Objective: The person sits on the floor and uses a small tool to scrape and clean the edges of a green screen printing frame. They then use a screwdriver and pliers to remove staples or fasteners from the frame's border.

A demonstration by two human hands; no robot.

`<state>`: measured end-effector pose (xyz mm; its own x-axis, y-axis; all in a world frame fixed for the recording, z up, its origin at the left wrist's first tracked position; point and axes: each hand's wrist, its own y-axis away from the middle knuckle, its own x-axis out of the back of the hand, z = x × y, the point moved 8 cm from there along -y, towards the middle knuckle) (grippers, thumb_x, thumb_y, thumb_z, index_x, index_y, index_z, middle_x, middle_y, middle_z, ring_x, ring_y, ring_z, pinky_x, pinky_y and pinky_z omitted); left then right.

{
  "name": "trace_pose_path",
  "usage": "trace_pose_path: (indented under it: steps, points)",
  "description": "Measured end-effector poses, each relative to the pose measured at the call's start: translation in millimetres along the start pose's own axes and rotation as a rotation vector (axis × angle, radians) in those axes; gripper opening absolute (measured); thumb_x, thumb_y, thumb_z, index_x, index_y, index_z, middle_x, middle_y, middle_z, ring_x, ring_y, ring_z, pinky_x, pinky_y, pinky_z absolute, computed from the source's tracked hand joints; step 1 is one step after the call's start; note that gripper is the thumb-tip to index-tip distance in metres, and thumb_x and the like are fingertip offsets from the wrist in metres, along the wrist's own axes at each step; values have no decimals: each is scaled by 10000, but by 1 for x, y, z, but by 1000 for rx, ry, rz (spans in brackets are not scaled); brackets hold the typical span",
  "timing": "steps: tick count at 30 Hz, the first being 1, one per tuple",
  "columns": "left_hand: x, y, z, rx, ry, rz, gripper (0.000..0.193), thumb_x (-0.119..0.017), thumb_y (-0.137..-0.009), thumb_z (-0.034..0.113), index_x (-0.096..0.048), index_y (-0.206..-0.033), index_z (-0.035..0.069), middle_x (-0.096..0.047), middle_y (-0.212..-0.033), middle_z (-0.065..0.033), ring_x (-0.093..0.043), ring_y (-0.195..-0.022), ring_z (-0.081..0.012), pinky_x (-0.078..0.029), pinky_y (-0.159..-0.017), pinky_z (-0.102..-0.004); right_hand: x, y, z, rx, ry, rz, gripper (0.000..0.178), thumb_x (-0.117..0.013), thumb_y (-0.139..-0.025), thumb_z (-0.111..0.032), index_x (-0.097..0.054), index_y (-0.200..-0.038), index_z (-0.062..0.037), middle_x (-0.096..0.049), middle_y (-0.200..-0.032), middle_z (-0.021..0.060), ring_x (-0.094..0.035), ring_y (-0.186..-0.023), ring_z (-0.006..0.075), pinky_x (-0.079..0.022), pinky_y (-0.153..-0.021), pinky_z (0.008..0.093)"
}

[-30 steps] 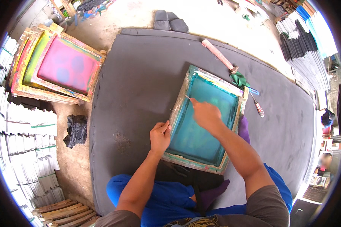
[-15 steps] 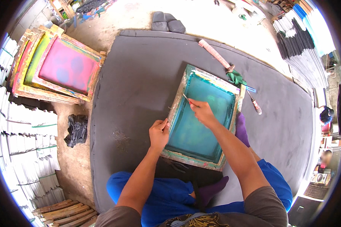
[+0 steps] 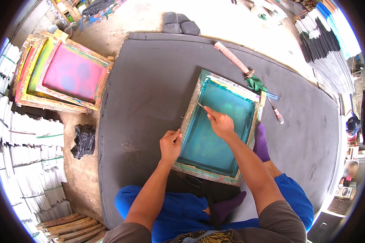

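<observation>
A wooden screen-printing frame with teal mesh lies tilted on the dark mat before me, its wood stained with paint. My left hand is closed on the frame's left side, thumb on top. Over the mesh, my right hand grips a small tool with a thin metal tip; its handle is mostly hidden in my fingers. The tip points at the inner edge of the frame's left side. Whether it touches the wood I cannot tell.
Beyond the frame's far right corner lie a pink wrapped roll, a green cloth and a screwdriver. More paint-stained screen frames lean at the left. A black plastic bag and white stacks are on the floor.
My right hand and the tool tip have shifted slightly toward me along the frame's left side. My left hand keeps its hold, and the whole view has moved a little.
</observation>
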<state>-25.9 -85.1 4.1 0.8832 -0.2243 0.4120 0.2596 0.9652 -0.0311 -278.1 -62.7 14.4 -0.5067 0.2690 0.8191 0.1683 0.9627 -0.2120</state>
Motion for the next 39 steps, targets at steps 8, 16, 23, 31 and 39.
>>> trace_pose_path:
  steps: [8,16,23,31,39]
  points:
    - [4,1,1,5,3,13,217,-707,-935,82,-758,-1121,-19,-712,-920,-149,-686,-739,-260,-530,-672,-332,-18,12,-2,-933,-1053,-458,434,-536,-1089,-280,-539,-1507,-163,-436,-691,-18,-402,-545,89,-301,-435,269]
    - [-1,-3,6,1,0,0,223,-715,-931,83,-760,-1128,-10,-709,-896,-138,-669,-702,-236,-520,-649,-325,-16,3,24,-518,-675,-299,405,-548,-1076,-293,-581,-1468,-195,-676,-933,69,-611,-725,167,-485,-603,314]
    - [3,1,-7,17,0,24,224,-724,-927,92,-764,-1126,-1,-710,-893,-136,-668,-695,-236,-517,-636,-327,6,-17,-5,-285,-122,-266,371,-611,-1026,-234,-644,-1394,-200,-730,-1235,120,-718,-1111,261,-549,-936,362]
    - [4,2,-3,10,0,26,211,-729,-925,84,-766,-1112,-5,-714,-897,-138,-671,-701,-248,-517,-636,-328,-7,-29,20,-591,-641,-474,387,-588,-1054,-247,-621,-1437,-198,-629,-855,38,-582,-673,143,-437,-542,285]
    - [1,-2,-2,12,10,6,235,-725,-930,118,-762,-1124,-10,-715,-902,-142,-679,-738,-242,-523,-673,-331,-5,-7,10,-985,-984,-590,387,-534,-1081,-306,-600,-1458,-246,-483,-716,-16,-427,-542,89,-294,-433,268]
